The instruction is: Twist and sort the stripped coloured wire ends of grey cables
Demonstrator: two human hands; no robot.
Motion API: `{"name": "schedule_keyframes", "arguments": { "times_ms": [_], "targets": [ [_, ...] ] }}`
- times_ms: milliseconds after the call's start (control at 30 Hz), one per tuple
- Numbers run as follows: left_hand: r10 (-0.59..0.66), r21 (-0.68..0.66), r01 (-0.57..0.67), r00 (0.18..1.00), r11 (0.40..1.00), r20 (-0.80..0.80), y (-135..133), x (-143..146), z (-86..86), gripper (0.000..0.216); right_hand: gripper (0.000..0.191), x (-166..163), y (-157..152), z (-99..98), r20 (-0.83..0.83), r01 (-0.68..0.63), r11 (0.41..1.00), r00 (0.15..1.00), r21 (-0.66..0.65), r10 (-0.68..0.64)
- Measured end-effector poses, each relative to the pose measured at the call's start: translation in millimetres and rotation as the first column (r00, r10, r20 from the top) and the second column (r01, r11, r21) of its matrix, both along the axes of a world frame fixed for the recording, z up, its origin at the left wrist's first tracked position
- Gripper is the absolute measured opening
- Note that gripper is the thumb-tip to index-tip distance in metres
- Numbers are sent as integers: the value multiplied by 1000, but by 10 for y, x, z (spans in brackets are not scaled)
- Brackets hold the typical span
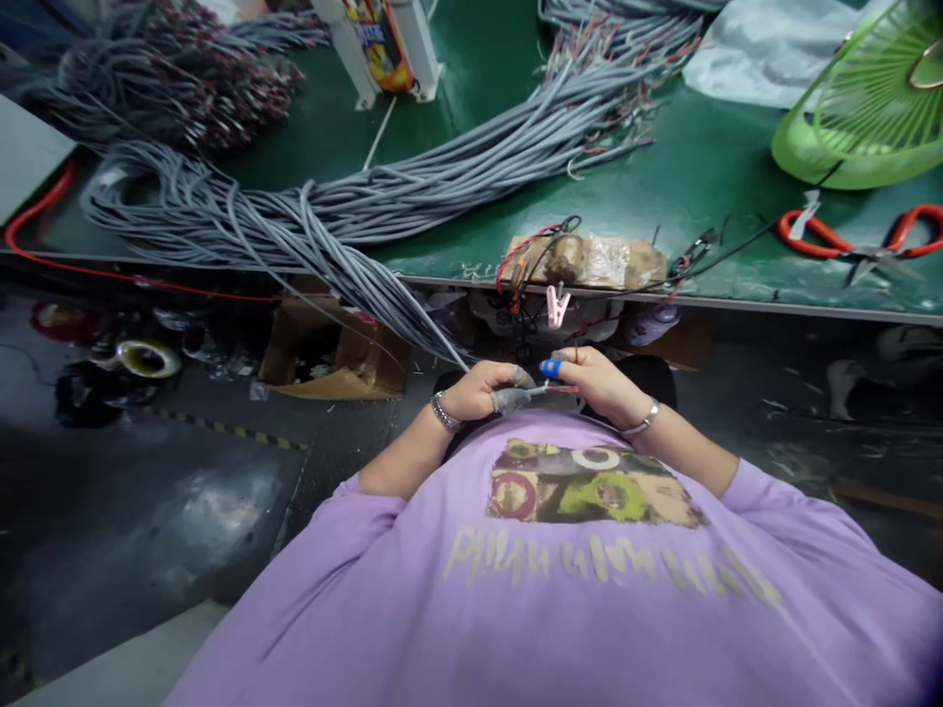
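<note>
In front of my shirt, my left hand [482, 390] pinches a grey cable [531, 392] close to its stripped end, with grey coverings on the thumb and a finger. Thin inner wires [566, 390], one of them red, stick out to the right. My right hand [602, 386], with a blue covering on one fingertip, is closed at these wires. Its fingers partly hide what they pinch. A long bundle of grey cables [413, 191] lies across the green table [471, 108], and part of it hangs over the front edge towards my left hand.
Red-handled cutters [873, 241] and a green fan [869, 123] are on the table's right. A taped block [589, 260] and a pink clip [558, 306] sit at the front edge. More cables [169, 79] are heaped far left. Below stands a cardboard box [354, 363].
</note>
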State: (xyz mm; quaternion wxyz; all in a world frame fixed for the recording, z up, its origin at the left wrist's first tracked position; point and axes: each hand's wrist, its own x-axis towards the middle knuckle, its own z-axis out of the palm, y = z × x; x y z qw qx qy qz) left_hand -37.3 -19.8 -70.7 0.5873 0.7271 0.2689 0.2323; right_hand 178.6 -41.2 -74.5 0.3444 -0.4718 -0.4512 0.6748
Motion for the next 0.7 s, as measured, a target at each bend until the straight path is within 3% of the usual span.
{"name": "schedule_keyframes", "arguments": {
  "times_ms": [167,233,400,467,567,700],
  "targets": [
    [190,-149,-172,975,974,112,-40,-21,1,41,55,133,232,-119,-130,284,954,947,-96,-294],
    [290,-167,-266,946,949,141,-23,8,3,40,57,181,327,-108,-212,266,957,935,-117,-286],
    [453,-149,-433,879,889,149,95,179,-2,44,64,104,487,-17,-316,28,996,947,-88,-55],
    [477,-154,-457,867,876,144,136,250,-7,46,64,28,510,0,-309,77,997,948,-19,-79],
    [488,-162,-466,859,870,151,172,325,-9,47,65,-64,522,-8,-297,241,969,930,47,-217],
    [482,-168,-456,860,874,168,202,373,-17,46,67,-125,569,-7,-347,258,962,897,-94,-274]
  ]
}}
